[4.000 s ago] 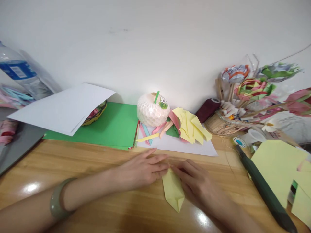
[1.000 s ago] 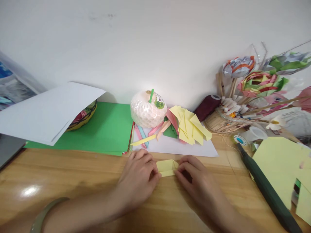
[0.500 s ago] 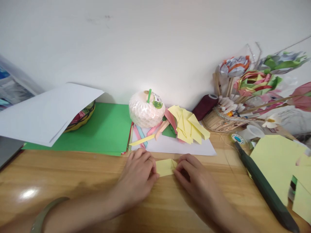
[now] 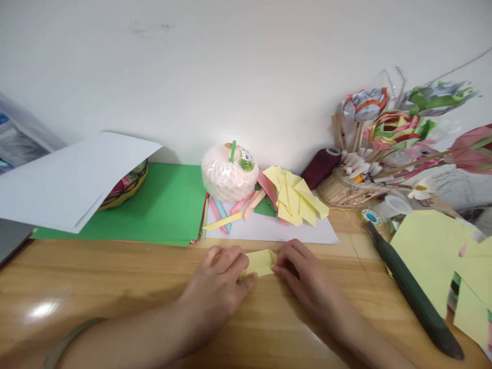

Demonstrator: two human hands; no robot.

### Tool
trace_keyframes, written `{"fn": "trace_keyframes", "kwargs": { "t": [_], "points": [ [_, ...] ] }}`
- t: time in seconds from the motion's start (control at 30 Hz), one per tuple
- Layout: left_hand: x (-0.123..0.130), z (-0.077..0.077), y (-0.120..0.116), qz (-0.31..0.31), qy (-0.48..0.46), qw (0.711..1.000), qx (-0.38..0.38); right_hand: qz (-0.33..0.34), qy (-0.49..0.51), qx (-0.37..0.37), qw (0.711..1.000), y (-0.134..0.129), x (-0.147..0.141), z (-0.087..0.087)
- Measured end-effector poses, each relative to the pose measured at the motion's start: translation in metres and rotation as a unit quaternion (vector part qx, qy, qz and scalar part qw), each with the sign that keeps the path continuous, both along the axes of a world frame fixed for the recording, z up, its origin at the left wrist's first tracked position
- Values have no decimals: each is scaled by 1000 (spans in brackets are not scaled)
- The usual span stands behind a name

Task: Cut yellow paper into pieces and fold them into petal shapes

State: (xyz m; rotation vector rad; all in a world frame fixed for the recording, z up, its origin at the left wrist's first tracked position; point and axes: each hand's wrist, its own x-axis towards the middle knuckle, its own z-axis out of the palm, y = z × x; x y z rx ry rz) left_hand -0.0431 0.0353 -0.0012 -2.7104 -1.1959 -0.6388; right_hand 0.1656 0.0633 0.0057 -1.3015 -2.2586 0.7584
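Note:
A small piece of yellow paper [image 4: 259, 262] lies on the wooden table between my hands, its right end folded over at a corner. My left hand [image 4: 221, 282] is closed on the paper's left end, with thumb and fingers bent over it. At the right end, my right hand [image 4: 303, 271] pinches the folded corner between thumb and fingertips. The ends of the paper are hidden under my fingers. Just beyond, a pile of folded yellow papers [image 4: 294, 197] and a narrow yellow strip [image 4: 223, 221] rest on a white sheet [image 4: 307, 234].
A wrapped coconut [image 4: 229, 174] stands at the back, beside green sheets [image 4: 165, 205] on the left. To the right are a maroon thread spool [image 4: 321, 166], a basket [image 4: 338, 192] of paper flowers, a dark green knife-shaped tool [image 4: 415, 294] and larger yellow paper [image 4: 426, 251].
My left hand has shifted its fingers and thumb slightly over the paper's left end. My right hand keeps its pinch. The whole view has moved a little.

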Motion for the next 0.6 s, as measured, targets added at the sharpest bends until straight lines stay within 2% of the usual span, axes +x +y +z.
{"fn": "trace_keyframes", "kwargs": {
  "t": [0.43, 0.53, 0.6],
  "points": [
    [-7, 3, -8, -17, -2, 999, 28, 14, 20, -2, 1000, 2, 5, 1],
    [-9, 3, -7, -24, 11, 999, 25, 55, 6, 30, 998, 5, 11, 3],
    [-10, 2, -5, -31, 26, 999, 37, 101, -22, 82, 991, 7, 15, 6]
  ]
}}
